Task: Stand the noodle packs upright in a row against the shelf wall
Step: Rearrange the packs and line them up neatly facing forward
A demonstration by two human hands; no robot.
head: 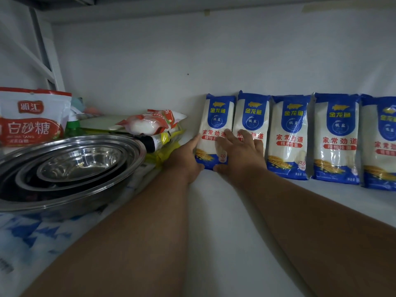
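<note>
White shelf wall backs five noodle packs, long axes upright, in a row. Leftmost pack leans on it, touching its right-hand neighbour. Left hand cups that pack's left edge, thumb under its base; right hand lies with fingers spread over both packs' fronts. Steel bowls sit well left.

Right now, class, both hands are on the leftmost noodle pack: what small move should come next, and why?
Probably let go and draw both hands back. The leftmost pack already stands upright against the wall, touching the next pack in a row of five. The left hand holds its left edge; the right hand lies across its front.
</note>
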